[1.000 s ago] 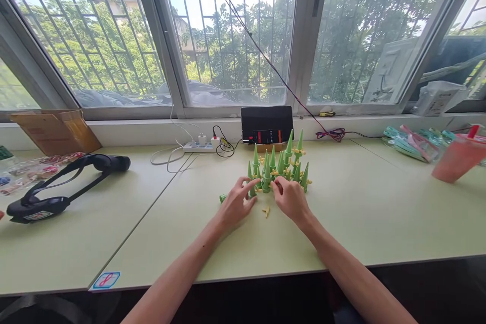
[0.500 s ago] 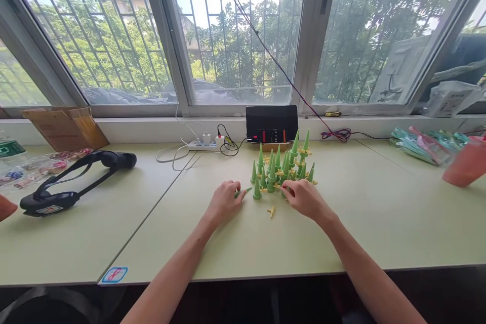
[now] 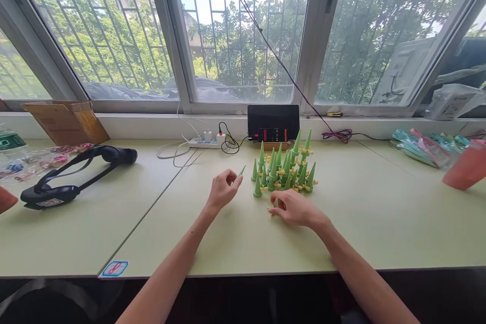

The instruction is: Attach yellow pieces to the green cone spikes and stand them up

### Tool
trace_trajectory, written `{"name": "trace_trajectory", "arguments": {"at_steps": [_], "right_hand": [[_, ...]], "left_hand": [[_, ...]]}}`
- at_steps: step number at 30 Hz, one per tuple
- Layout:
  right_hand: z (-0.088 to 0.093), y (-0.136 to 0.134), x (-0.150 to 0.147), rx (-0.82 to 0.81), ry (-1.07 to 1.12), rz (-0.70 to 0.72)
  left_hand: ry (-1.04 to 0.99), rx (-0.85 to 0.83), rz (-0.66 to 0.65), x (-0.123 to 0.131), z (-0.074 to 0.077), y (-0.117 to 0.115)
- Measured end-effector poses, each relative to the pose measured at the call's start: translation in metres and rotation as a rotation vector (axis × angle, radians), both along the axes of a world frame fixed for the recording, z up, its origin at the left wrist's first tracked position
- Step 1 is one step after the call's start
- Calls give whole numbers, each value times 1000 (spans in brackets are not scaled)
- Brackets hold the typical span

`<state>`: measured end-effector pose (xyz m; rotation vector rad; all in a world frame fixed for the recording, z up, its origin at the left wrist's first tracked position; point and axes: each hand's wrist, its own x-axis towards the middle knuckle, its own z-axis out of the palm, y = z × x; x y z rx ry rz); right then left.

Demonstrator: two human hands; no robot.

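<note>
Green cones joined by small yellow connectors form a cluster (image 3: 283, 169) on the pale table, right of the middle. Left of it, my left hand (image 3: 225, 188) is closed on a single green cone (image 3: 242, 170), whose tip points up and to the right. In front of the cluster, my right hand (image 3: 292, 206) has its thumb and fingers curled around a small yellow connector (image 3: 271, 211) near the tabletop. Most of that connector is hidden by the fingers. Neither hand touches the cluster's front left cone (image 3: 257, 187).
Behind the cluster stands a black tablet (image 3: 273, 117), beside a white power strip (image 3: 205, 143) with cables. A black headset (image 3: 76, 177), candy bags and a cardboard box (image 3: 64, 122) are at left. Plastic packets (image 3: 417, 149) and a red container (image 3: 465, 164) lie at right.
My left hand has lifted the green cone slightly, its tip now angled upward. My right hand has moved from the cluster's front toward me, to the loose yellow connector.
</note>
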<state>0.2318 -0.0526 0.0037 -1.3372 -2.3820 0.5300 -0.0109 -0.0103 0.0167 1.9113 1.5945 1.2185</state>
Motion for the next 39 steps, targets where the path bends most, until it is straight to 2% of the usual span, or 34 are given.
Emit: {"name": "trace_trajectory", "arguments": {"at_steps": [6,11,18,24,32,39], "right_hand": [[-6,2,0,-5,-24,11],[-3,0,-3,22,-11,16],[-1,1,-8,107,84,50],[0,1,-11,200,221,27],[5,-2,-15,248,377,-36],[7,-4,-17,218,473,-60]], "left_hand": [[-378,-193,-157,1,11,-8],[-484,-170,-300,2,14,-12],[-366,-190,-443,11,6,-14],[-202,-205,-503,18,-5,-14],[-48,-322,-683,16,1,-17],[-144,-380,-749,14,5,-18]]}}
